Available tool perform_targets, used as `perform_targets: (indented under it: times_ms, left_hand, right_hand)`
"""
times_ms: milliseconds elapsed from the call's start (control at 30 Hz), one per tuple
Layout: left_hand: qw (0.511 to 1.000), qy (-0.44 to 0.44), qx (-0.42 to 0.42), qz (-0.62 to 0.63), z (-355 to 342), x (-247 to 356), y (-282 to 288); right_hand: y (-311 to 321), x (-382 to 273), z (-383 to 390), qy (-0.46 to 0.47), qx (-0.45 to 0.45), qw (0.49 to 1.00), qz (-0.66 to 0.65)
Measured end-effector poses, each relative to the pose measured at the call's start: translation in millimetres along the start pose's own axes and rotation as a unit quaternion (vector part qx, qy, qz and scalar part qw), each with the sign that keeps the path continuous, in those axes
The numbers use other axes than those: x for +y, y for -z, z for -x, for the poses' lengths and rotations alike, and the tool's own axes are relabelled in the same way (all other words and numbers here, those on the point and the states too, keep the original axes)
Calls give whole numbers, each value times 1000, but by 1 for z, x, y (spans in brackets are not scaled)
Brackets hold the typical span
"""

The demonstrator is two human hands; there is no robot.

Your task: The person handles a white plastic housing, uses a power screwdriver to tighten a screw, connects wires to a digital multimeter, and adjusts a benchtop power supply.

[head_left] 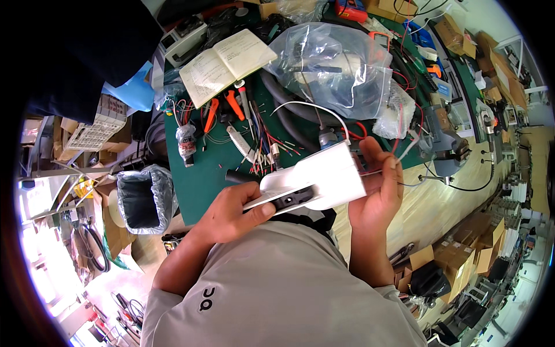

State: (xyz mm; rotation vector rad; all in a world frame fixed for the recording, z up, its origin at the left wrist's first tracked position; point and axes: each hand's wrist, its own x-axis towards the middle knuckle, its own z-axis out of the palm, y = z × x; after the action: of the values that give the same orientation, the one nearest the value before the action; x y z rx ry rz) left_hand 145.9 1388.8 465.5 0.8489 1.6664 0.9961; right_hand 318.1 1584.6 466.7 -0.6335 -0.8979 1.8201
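A white plastic housing (337,174) is held up at the near edge of the green worktable, in front of my body. My left hand (231,211) grips its narrow left end, thumb along the side by a black insert (292,199). At the housing's right end, my right hand (378,188) is closed in a pinch on thin wires (378,172). Some reddish wire runs into that end, whose inside is hidden. A white cable (312,104) arches up behind the housing. Beyond it lie loose coloured wires (267,130) with ferrule-like tips.
On the green table (188,199) lie an open notebook (228,61), orange-handled tools (233,105), a small bottle (186,144) and a large clear plastic bag (329,63). Bubble wrap (396,113) sits at the right. A lined bin (145,199) stands on the floor at left.
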Motion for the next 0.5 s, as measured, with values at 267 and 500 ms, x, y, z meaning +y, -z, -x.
perform_targets:
  times_ms: [267, 500]
  left_hand:
    - [1000, 9, 28, 7, 2, -4, 9]
    - [998, 20, 55, -17, 5, -8, 12]
  right_hand:
    - [13, 2, -5, -55, 5, 998, 21]
    - [19, 9, -3, -77, -3, 996, 52]
